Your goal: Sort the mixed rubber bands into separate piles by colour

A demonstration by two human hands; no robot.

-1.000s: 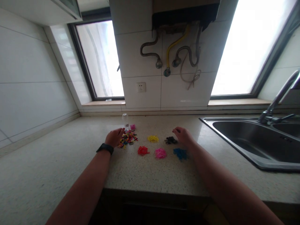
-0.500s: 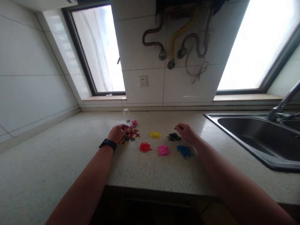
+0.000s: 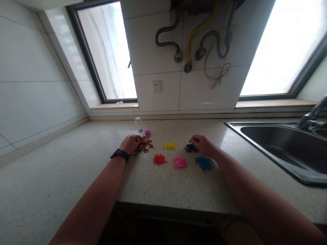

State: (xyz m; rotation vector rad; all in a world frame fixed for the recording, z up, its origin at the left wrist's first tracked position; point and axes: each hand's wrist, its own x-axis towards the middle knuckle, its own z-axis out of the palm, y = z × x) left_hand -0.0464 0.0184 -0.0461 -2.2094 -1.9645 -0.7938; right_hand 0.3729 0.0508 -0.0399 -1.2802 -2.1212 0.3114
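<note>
My left hand (image 3: 130, 144), a dark watch on its wrist, rests at the edge of a mixed-colour pile of small rubber bands (image 3: 145, 146). Its fingertips are pinched together in the pile, and what they hold is too small to make out. Over a pile of black rubber bands (image 3: 190, 148) hovers my right hand (image 3: 203, 144), thumb and finger closed; anything between them cannot be made out. Single-colour piles lie between and before the hands: yellow bands (image 3: 170, 146), red bands (image 3: 159, 159), pink bands (image 3: 180, 162) and blue bands (image 3: 203, 163).
Behind the mixed pile stand a clear plastic bottle (image 3: 138, 126) and a small pink cap (image 3: 147, 132). A steel sink (image 3: 270, 149) with a faucet (image 3: 309, 117) is set into the speckled counter (image 3: 158, 187) on the right. Pipes hang on the tiled wall.
The right hand has lowered slightly towards the black pile. My left hand stays at the mixed pile. The whole view has shifted a little.
</note>
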